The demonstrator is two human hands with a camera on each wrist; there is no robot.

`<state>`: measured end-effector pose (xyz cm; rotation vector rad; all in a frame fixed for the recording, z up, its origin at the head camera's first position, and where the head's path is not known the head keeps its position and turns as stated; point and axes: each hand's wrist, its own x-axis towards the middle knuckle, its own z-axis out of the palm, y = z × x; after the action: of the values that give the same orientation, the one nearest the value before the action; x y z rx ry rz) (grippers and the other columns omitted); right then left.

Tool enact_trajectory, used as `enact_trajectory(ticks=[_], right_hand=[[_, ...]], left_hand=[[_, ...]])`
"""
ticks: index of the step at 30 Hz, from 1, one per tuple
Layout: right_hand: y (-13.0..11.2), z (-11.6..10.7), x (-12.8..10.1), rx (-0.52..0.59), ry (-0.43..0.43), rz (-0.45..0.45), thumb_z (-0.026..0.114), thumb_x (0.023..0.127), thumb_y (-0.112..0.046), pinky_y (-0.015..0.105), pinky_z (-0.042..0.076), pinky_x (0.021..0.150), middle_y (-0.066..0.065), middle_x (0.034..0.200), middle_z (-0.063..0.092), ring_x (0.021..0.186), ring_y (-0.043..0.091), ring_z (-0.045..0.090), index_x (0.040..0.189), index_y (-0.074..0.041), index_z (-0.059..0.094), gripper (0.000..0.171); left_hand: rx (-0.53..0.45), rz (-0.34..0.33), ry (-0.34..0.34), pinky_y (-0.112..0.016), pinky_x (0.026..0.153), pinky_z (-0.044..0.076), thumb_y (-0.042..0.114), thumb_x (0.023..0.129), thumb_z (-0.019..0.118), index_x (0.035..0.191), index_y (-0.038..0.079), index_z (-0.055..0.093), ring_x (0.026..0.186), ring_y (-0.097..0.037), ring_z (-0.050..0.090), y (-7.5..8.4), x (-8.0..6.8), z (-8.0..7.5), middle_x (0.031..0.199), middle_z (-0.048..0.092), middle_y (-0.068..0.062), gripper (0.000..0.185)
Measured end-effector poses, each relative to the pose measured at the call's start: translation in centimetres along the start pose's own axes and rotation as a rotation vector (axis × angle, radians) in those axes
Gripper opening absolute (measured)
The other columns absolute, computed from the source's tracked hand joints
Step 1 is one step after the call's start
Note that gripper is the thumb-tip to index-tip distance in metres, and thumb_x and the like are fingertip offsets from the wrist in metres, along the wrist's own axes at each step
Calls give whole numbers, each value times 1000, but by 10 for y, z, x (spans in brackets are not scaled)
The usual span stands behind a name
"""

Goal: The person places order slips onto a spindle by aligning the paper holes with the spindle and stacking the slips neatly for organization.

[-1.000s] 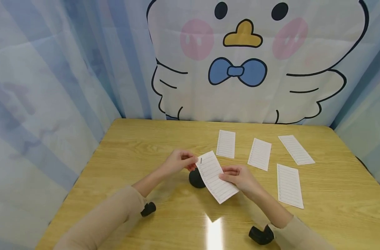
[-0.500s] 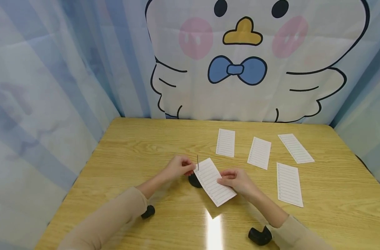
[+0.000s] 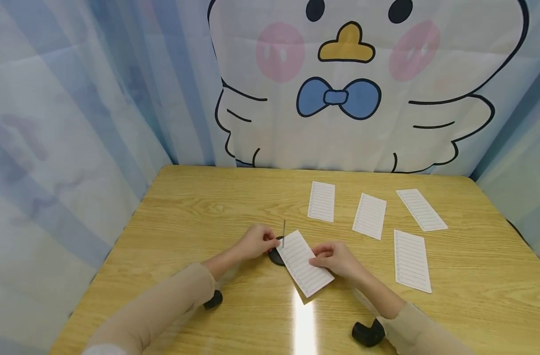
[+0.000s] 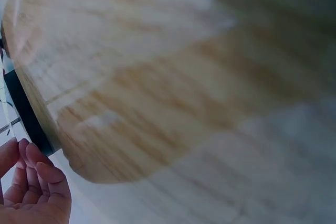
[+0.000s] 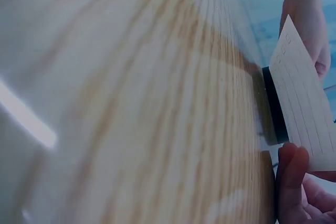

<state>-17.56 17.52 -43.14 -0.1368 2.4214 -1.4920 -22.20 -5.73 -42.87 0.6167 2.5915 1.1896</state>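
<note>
A white lined note sheet (image 3: 305, 266) slants over a bill spike with a round black base (image 3: 276, 257). The thin metal spike (image 3: 284, 228) pokes up through the sheet near its upper left corner. My left hand (image 3: 257, 241) pinches that corner, right beside the spike. On the opposite side, my right hand (image 3: 335, 259) grips the sheet's right edge between thumb and fingers. In the left wrist view the fingertips of my left hand (image 4: 39, 184) are close to the dark base (image 4: 29, 111). The right wrist view has the sheet (image 5: 302, 93) tilted above the base (image 5: 275, 106).
Several similar lined sheets lie apart on the wooden table (image 3: 198, 207), among them one at the back (image 3: 321, 201) and one at the right (image 3: 412, 261). A patterned curtain (image 3: 270, 128) hangs behind the table's far edge. Black wrist mounts sit below both forearms.
Both hands have lowered the sheet toward the base. More of the spike now stands out above the paper than a second ago. The other sheets lie where they were.
</note>
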Motion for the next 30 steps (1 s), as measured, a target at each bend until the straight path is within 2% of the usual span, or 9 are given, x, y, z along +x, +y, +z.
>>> enact_trajectory(ticks=[5, 12, 22, 30], right_hand=[[-1, 0, 1, -74, 9, -14, 71, 77, -7, 21, 46, 57, 3, 70, 63, 62, 9, 55, 97, 9, 63, 27], [-4, 1, 1, -171, 33, 18, 73, 76, -10, 25, 45, 59, 3, 71, 61, 64, 11, 54, 95, 4, 65, 25], [-6, 2, 2, -219, 37, -1, 74, 74, -9, 24, 40, 54, 1, 65, 56, 60, 11, 49, 87, 1, 65, 18], [-6, 3, 4, -240, 34, 3, 74, 73, -9, 23, 38, 51, 0, 62, 53, 57, 11, 47, 83, -1, 64, 16]], left_hand=[[33, 13, 17, -17, 45, 33, 11, 84, 65, 66, 3, 60, 47, -6, 41, 0, 0, 1, 54, 48, 4, 20], [70, 18, 43, -16, 47, 31, 11, 82, 66, 64, 4, 59, 50, -6, 40, 3, -1, 2, 55, 45, 5, 21], [108, 34, 44, -17, 48, 31, 12, 81, 68, 64, 5, 57, 51, -6, 39, 2, -2, 2, 57, 44, 4, 22], [93, 38, 44, -17, 48, 31, 11, 81, 68, 65, 5, 58, 52, -7, 40, 2, -2, 2, 58, 45, 4, 20]])
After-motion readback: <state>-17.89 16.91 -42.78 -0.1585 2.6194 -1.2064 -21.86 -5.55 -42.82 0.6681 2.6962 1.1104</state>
